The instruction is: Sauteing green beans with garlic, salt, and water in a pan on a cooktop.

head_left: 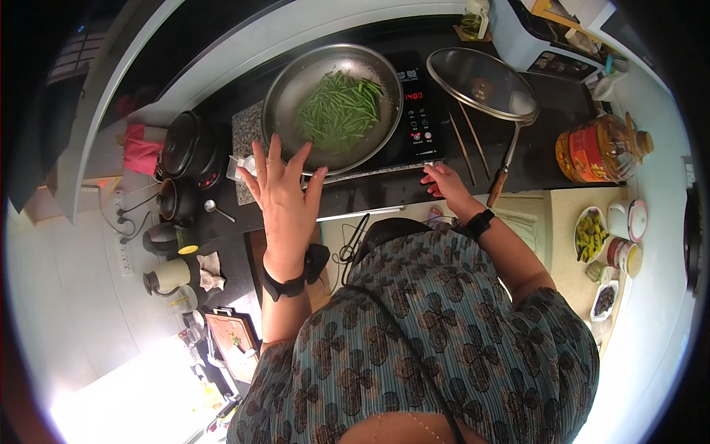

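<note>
A wide metal frying pan [285,97] stands on a black induction cooktop [426,119] with lit red digits. Cut green beans [341,111] lie heaped in the pan. Fingers spread and palm empty, my left hand [285,200] hovers at the pan's near left rim. A small clear container [244,166] with white contents is partly hidden behind those fingers. By the cooktop's front right corner, my right hand [448,186] has its fingers loosely bent and apart, with nothing visible in them. A pair of chopsticks [462,149] lies to its right on the counter.
A glass lid [471,75] rests behind the chopsticks; a wooden-handled utensil [502,172] reaches the counter's front edge. An oil bottle [579,150] stands farther right. At left are a black cooker [183,141], a lidded pot [169,198] and a spoon [217,209].
</note>
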The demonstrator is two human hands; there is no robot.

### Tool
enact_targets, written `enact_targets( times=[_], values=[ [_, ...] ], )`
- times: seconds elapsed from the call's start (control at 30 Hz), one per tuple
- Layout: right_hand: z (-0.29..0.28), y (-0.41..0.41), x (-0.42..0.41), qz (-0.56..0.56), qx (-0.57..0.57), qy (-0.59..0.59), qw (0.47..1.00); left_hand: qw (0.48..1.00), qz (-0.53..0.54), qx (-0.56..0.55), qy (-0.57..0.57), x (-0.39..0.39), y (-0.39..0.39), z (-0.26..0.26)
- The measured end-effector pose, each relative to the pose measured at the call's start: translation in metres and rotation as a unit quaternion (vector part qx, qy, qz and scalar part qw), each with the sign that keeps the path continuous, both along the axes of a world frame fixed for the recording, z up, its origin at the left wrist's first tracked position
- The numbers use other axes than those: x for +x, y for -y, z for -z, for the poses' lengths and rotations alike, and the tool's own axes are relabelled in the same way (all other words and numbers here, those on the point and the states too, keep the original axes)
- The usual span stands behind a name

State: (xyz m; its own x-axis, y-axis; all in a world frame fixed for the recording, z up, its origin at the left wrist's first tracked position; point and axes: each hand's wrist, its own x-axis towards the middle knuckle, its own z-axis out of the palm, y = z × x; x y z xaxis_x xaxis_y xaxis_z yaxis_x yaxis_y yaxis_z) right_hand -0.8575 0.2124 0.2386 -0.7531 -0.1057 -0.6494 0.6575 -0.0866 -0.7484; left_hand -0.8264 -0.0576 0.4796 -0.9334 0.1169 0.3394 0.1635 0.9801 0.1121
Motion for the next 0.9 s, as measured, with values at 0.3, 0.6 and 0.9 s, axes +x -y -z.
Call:
enact_targets(
  times=[0.3,0.6,0.9],
  values=[
    [0.004,0.006,-0.01,-0.004,0.034,-0.015,0.999,0.997,-0.039,0.064,0.026,0.023,0.029,0.001],
    [0.014,0.005,0.005,0.016,0.098,-0.052,0.994,0.801,-0.264,0.513,-0.16,0.089,0.267,0.029],
    [0.007,0.021,-0.002,0.027,0.097,-0.079,0.992,0.854,-0.513,-0.016,0.083,0.291,0.659,0.149]
  ],
)
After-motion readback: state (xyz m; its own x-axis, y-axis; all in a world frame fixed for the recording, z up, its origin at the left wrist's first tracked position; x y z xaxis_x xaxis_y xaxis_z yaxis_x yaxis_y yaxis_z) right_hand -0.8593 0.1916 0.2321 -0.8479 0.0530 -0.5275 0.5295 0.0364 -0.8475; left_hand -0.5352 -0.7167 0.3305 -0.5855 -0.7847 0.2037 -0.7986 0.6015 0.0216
